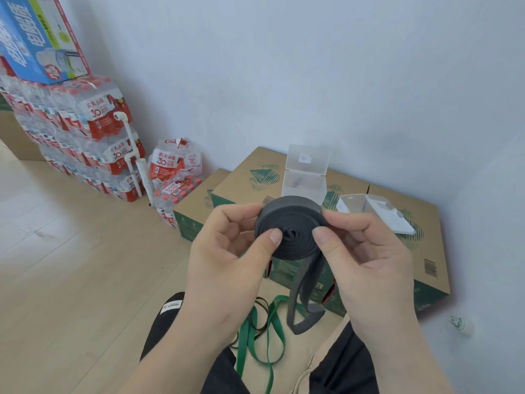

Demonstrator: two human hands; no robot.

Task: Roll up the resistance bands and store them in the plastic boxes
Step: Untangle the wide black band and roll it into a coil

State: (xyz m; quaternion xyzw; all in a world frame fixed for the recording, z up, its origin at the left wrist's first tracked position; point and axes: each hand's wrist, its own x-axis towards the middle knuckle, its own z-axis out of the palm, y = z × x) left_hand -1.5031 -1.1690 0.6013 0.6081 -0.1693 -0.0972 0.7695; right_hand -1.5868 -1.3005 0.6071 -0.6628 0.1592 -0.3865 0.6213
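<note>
Seen from the head camera, a grey band (292,223), mostly coiled, is pinched between the left hand (224,251) and right hand (369,257), thumbs pressed on the coil's face, its loose end hanging down. Two open clear boxes (305,177) are set on cartons (397,251) behind. A green band (255,336) lies on the floor below.
</note>
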